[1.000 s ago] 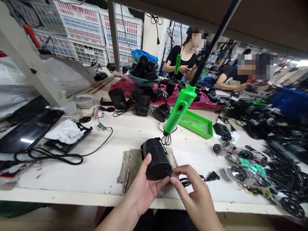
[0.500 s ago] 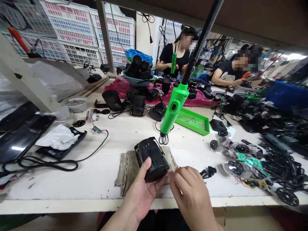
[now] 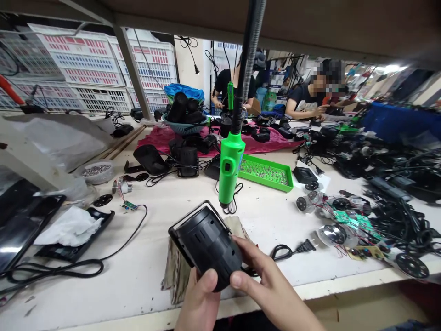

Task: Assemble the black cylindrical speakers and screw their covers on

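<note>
A black cylindrical speaker housing with slots in its side is lifted off the bench and tilted, between both my hands. My left hand grips it from below, thumb on its near end. My right hand wraps its right side, fingers closed on it. Under it lies a worn cloth pad. A green electric screwdriver hangs on a black cable just behind the housing, its tip near the table. A black power cord with plug trails right of my right hand.
A green tray of screws sits behind the screwdriver. Circuit boards and speaker parts crowd the right side. A bowl of screws, a black tray with white cloth and a cable lie left. Two people work at the far end.
The housing has been raised off the pad and turned toward me. My right hand has moved from pinching at its end to gripping its side. The view has swung left.
</note>
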Tool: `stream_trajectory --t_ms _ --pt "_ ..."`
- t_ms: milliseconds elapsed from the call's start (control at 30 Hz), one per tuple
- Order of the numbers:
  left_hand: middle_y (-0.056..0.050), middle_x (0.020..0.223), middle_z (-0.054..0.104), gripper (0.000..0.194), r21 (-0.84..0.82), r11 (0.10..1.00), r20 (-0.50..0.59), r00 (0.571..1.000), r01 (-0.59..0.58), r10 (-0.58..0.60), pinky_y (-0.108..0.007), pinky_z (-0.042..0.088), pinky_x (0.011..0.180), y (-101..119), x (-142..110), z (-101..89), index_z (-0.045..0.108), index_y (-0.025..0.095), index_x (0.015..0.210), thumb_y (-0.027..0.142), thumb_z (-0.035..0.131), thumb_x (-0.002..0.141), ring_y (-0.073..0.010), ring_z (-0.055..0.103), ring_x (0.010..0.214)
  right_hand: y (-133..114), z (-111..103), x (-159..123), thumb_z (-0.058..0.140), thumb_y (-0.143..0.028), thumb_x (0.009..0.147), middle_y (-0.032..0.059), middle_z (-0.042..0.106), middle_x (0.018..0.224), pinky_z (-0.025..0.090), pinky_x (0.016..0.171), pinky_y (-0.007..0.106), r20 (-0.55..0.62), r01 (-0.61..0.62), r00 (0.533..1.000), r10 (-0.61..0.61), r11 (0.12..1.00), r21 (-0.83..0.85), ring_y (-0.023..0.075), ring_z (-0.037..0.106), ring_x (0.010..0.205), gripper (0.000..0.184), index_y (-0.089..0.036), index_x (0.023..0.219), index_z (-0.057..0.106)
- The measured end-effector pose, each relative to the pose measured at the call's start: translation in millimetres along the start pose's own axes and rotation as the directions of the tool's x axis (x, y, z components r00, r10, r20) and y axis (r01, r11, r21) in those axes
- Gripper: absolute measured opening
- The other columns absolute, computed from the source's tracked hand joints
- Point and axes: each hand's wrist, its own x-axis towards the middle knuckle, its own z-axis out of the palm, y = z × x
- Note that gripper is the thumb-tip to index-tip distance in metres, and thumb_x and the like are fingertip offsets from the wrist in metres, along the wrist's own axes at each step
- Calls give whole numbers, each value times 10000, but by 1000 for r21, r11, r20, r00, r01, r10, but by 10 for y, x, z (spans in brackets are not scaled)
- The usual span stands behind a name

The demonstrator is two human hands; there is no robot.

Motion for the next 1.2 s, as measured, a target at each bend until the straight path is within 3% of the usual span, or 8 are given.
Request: stream_trajectory --t_ms 267,367,467,567,667,933,1100,1200 --pt "-85 1090 731 533 53 998 -22 999 32 -31 -464 378 1072 83 125 -46 736 210 980 564 813 591 -342 525 1239 93 -77 -46 574 -594 816 98 616 1290 456 996 405 -28 -75 997 76 997 27 290 570 1184 576 -219 1253 583" --pt "-107 1097 728 663 -4 995 -77 992 100 -100 -478 370 1074 115 194 4 741 190 932 662 815 472 -373 525 1232 164 -65 -94 520 -611 837 113 564 1358 394 1063 459 -136 -91 988 73 988 -129 309 492 1280 619 -212 1310 539" --pt "-111 1100 727 793 -61 982 -72 980 180 -185 -495 378 1066 98 257 68 744 190 949 779 741 419 -389 548 1204 222 -17 -85 574 -595 806 134 424 1476 356 1091 509 -207 23 972 -110 923 -385 317 414 1347 811 -196 1465 321" --pt "-133 1087 729 779 -126 973 -97 973 195 -208 -486 405 1046 58 295 116 738 160 1002 825 544 645 -361 577 1179 247 36 -39 604 -538 811 118 398 1495 406 1072 481 -148 102 960 -238 789 -606 303 425 1343 821 -197 1483 279" --pt "-159 1055 734 761 -205 960 -197 952 192 -233 -463 438 1017 29 312 149 717 116 1061 751 373 823 -331 607 1147 254 80 -15 578 -499 847 88 465 1452 460 1037 446 -134 111 954 -269 731 -674 287 478 1304 723 -218 1464 327" --pt "-134 1010 747 717 -238 958 -228 950 159 -214 -393 482 961 19 324 201 709 125 1077 734 443 808 -302 658 1059 286 210 -101 570 -456 871 95 439 1472 372 1107 480 -266 130 898 -350 790 -599 286 426 1345 651 -204 1438 373" --pt "-156 844 754 760 -350 905 -200 924 243 -325 -403 523 878 139 343 196 734 81 910 740 365 834 -307 701 920 209 134 -64 564 -450 882 71 451 1469 368 1102 485 -205 144 949 -237 911 -386 274 423 1349 589 -289 1423 395" --pt "-150 795 753 764 -377 877 -227 889 296 -398 -422 546 803 254 375 180 721 75 923 739 352 839 -289 716 781 122 13 -7 463 -431 942 55 507 1426 401 1079 428 -262 139 945 -194 967 -213 232 496 1293 441 -321 1369 457"
